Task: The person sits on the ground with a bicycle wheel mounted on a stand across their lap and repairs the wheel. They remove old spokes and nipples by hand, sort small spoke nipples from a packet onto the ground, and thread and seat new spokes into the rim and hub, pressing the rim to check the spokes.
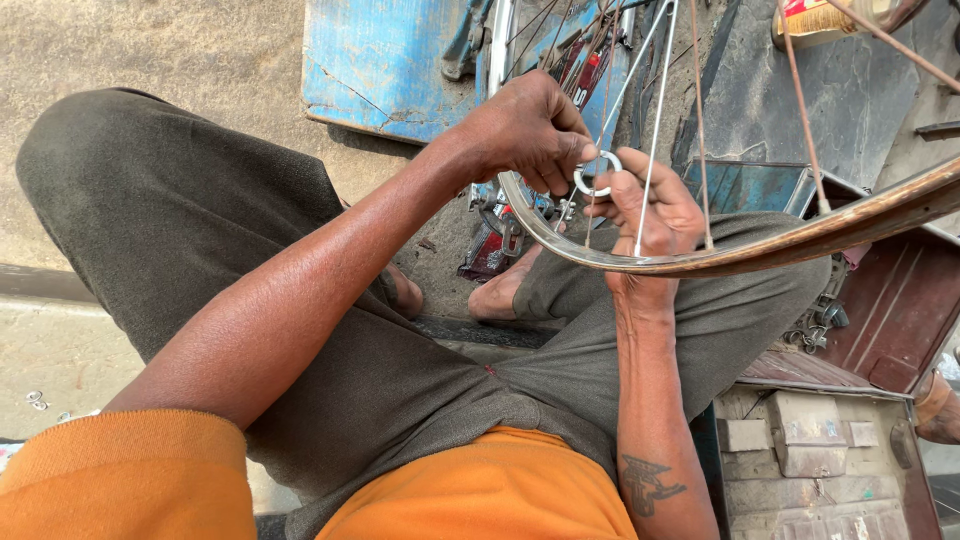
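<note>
Right at the centre of the frame, the fingertips of both hands meet on a small round spoke wrench (pixel 596 173): the left hand (pixel 525 130) is curled closed, pinching its left side, while the right hand (pixel 650 205) closes around the other side from below. The wrench sits on a thin spoke (pixel 655 120) just above the rusty wheel rim (pixel 780 245), which arcs from centre to the right edge across the person's lap. To work it well, I judge small, even turns matter, with the rim steadied against the knee. A blue metal box (pixel 380 60) lies upper left; a worn toolbox (pixel 810 450) sits lower right.
</note>
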`<state>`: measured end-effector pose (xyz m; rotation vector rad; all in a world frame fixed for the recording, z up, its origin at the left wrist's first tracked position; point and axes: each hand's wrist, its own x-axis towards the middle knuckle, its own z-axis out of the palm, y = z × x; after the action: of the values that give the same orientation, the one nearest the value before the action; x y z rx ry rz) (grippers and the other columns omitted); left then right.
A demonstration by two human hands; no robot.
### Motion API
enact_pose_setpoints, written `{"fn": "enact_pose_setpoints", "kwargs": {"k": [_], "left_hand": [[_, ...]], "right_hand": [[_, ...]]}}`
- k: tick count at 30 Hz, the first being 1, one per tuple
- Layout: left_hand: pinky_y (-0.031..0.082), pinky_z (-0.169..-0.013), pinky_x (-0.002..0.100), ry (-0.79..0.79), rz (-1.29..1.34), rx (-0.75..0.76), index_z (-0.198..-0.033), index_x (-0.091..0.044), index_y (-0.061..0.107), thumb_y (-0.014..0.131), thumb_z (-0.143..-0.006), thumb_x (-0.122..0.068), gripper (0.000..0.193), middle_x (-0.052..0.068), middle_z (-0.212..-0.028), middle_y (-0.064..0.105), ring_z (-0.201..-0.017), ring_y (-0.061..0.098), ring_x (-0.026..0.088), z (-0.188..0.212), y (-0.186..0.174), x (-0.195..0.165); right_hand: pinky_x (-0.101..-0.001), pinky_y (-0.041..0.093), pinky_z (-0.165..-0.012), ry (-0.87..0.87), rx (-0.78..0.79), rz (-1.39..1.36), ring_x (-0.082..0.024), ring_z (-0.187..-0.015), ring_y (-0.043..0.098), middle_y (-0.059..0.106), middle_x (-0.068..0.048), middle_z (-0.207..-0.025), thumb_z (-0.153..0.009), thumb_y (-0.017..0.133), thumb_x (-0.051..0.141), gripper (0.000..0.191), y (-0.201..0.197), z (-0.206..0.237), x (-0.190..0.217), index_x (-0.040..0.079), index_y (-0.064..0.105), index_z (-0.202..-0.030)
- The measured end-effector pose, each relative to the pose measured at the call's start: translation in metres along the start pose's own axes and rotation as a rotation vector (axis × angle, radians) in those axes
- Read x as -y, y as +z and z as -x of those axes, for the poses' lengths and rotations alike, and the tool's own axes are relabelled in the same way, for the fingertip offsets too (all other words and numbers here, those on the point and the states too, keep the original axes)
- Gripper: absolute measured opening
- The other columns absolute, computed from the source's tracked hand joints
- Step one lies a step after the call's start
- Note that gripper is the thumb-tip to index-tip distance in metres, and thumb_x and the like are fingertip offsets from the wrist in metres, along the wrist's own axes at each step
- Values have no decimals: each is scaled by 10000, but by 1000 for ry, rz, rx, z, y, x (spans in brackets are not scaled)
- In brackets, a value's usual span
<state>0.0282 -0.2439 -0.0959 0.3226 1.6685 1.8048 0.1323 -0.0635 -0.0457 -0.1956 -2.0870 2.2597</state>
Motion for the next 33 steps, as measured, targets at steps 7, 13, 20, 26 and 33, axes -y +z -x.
{"fn": "enact_pose_setpoints", "kwargs": {"k": [7, 13, 20, 26, 33], "left_hand": [[623, -495, 315, 207, 7, 3, -1088, 0, 768, 706, -950, -302, 338, 123, -754, 749, -627, 737, 165, -15, 8, 18], [602, -508, 304, 200, -43, 10, -1047, -16, 771, 726, -940, -338, 342, 116, -733, 724, -633, 720, 143, -15, 10, 19], [588, -511, 298, 64, -27, 219, -985, 4, 778, 777, -867, -300, 326, 119, -756, 749, -610, 710, 157, -3, 11, 11], [584, -517, 299, -19, -87, 289, -1017, -5, 792, 868, -749, -267, 382, 128, -771, 769, -633, 726, 146, -5, 8, 17], [552, -509, 280, 50, -251, 240, -893, -56, 820, 920, -657, -222, 305, 47, -716, 776, -589, 712, 136, -9, 10, 26]], "right_hand": [[-370, 684, -854, 59, -2, 25, -243, -958, 768, 742, -194, -1045, -1000, 685, 31, 284, 9, 7, 10, -109, 628, -1240], [-328, 663, -826, 164, 123, -16, -215, -913, 764, 752, -185, -1039, -956, 739, 16, 272, 5, 16, 15, -91, 648, -1189], [-223, 595, -743, 141, 178, 63, -106, -833, 706, 729, -108, -923, -941, 814, 25, 242, -3, 20, 7, -42, 647, -1102], [-233, 622, -804, 193, 146, 17, -110, -884, 724, 736, -98, -974, -902, 795, -3, 255, -7, 19, -1, -41, 673, -1122], [-245, 622, -783, 242, 127, 56, -136, -880, 736, 748, -122, -993, -926, 757, -14, 273, -10, 17, -12, -67, 675, -1181]]}}
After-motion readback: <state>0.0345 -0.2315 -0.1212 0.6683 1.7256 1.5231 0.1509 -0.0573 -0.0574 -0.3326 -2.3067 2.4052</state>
